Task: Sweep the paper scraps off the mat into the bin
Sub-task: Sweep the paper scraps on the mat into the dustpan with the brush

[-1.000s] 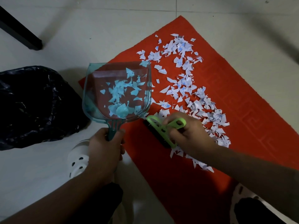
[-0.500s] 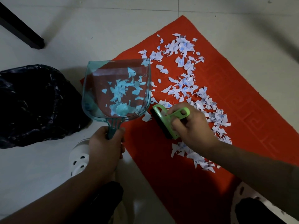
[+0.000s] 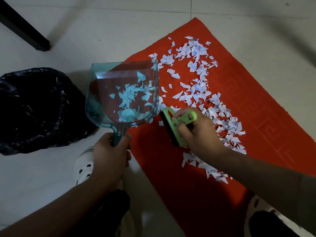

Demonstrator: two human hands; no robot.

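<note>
Head view, nearest first: a white perforated clog shows on the pale tiled floor. Just past it, the left hand is clenched around the ribbed handle of a translucent teal dustpan, curved at its rim and holding some scraps. Beside it the right hand grips a lime-green plastic brush, dark bristles down on the red textured mat. Jagged white paper scraps lie strewn across the mat, up to its far end. Left of the pan sits the bin, lined with crinkled glossy black plastic. Farther off, a black furniture leg.
</note>
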